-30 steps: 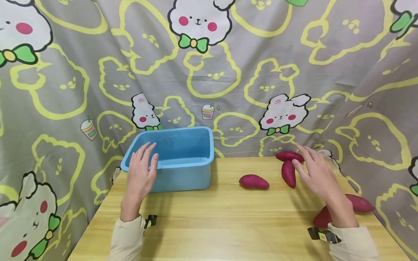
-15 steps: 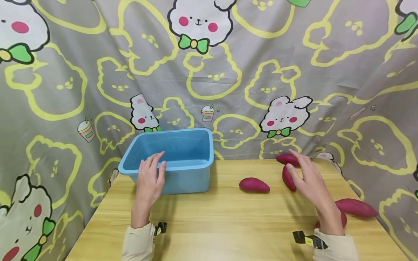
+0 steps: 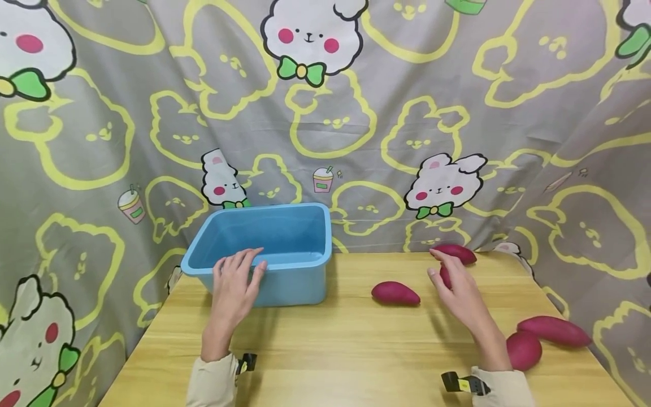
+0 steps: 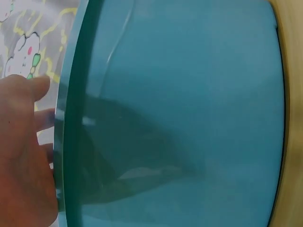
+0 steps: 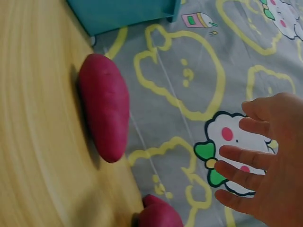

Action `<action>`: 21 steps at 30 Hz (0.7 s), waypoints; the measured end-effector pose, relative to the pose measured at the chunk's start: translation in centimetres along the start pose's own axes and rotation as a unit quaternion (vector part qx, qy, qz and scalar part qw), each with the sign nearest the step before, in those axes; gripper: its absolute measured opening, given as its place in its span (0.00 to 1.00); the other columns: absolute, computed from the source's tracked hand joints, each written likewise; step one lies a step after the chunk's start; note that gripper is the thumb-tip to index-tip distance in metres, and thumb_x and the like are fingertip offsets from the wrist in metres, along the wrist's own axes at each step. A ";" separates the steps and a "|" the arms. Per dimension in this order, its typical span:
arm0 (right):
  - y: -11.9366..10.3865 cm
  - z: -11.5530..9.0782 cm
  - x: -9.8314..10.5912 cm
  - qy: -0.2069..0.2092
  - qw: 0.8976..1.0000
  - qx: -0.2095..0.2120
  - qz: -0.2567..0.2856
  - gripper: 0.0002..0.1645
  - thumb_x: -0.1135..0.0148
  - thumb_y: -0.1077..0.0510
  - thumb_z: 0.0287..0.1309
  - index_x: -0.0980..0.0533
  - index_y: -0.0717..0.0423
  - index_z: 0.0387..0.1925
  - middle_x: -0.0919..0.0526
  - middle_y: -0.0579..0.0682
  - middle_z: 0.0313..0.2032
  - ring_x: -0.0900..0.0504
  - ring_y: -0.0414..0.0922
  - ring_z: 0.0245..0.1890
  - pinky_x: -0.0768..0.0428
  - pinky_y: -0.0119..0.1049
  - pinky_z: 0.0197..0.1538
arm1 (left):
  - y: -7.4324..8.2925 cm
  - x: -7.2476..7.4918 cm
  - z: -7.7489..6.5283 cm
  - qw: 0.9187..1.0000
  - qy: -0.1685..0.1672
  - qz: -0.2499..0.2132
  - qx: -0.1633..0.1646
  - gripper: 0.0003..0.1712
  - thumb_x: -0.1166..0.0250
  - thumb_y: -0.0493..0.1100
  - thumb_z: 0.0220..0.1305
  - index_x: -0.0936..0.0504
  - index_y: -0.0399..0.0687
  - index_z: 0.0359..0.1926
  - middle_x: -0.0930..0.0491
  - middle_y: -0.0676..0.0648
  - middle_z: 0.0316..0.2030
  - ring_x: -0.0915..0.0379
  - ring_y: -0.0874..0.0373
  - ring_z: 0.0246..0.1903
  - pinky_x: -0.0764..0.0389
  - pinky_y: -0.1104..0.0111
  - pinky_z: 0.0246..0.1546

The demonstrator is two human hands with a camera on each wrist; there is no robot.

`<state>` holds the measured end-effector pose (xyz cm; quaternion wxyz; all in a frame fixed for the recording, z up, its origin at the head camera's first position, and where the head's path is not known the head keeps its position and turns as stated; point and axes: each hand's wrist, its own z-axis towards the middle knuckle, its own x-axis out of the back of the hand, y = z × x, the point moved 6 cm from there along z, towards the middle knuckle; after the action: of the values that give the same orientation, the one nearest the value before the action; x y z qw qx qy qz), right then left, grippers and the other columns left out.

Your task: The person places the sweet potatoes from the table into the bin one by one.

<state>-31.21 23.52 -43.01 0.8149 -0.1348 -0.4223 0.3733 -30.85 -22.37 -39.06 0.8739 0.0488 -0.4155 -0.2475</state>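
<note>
My left hand (image 3: 234, 288) hovers at the front rim of a blue plastic bin (image 3: 295, 285), fingers relaxed and holding nothing. In the left wrist view that hand (image 4: 21, 156) lies along the bin's rim, overlapping it. My right hand (image 3: 460, 294) is held over the table, fingers loosely spread and nothing in them. To its left lies a single purple sweet potato (image 3: 395, 293). Behind it are another sweet potato (image 3: 461, 254) and one mostly hidden by the fingers. The right wrist view shows a sweet potato (image 5: 104, 109) lying apart from the open hand (image 5: 267, 161).
At the right side of the wooden table (image 3: 351, 350) lie two more sweet potatoes, a long one (image 3: 554, 331) and a rounder one (image 3: 524, 350). A grey cartoon-print curtain (image 3: 356, 130) hangs around the table's back and sides. The bin's visible inside holds nothing.
My right hand has moved left and toward me, uncovering the right-hand pair of sweet potatoes. My left hand has shifted right and slightly nearer along the bin's front. The sweet potatoes stay put.
</note>
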 end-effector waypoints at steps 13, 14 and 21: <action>0.6 -0.8 -2.4 -0.029 0.999 -0.012 0.009 0.26 0.42 0.57 0.75 0.31 0.63 0.69 0.25 0.62 0.62 0.25 0.63 0.59 0.29 0.60 0.57 | -0.2 -0.4 -0.2 0.998 -0.030 0.048 -0.005 0.24 0.39 0.60 0.73 0.16 0.45 0.51 0.19 0.40 0.52 0.31 0.38 0.55 0.43 0.39 0.61; 0.7 -0.8 -2.6 -0.033 0.999 -0.015 0.012 0.26 0.42 0.57 0.75 0.31 0.63 0.69 0.25 0.62 0.62 0.25 0.63 0.59 0.29 0.61 0.58 | -0.2 -0.4 -0.2 0.998 -0.030 0.050 -0.005 0.24 0.38 0.60 0.73 0.16 0.44 0.50 0.20 0.40 0.52 0.31 0.38 0.54 0.43 0.39 0.61; 1.0 -1.2 -4.5 -0.070 0.997 -0.035 0.020 0.27 0.43 0.53 0.76 0.31 0.58 0.70 0.25 0.60 0.63 0.27 0.61 0.61 0.28 0.62 0.58 | -0.2 -0.6 -0.3 0.998 -0.033 0.059 -0.013 0.22 0.37 0.59 0.71 0.16 0.44 0.46 0.19 0.39 0.47 0.30 0.37 0.50 0.41 0.38 0.59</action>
<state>-32.42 21.10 -46.88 0.7708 -0.1454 -0.4882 0.3826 -31.07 -22.28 -39.73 0.8736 0.0048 -0.4425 -0.2025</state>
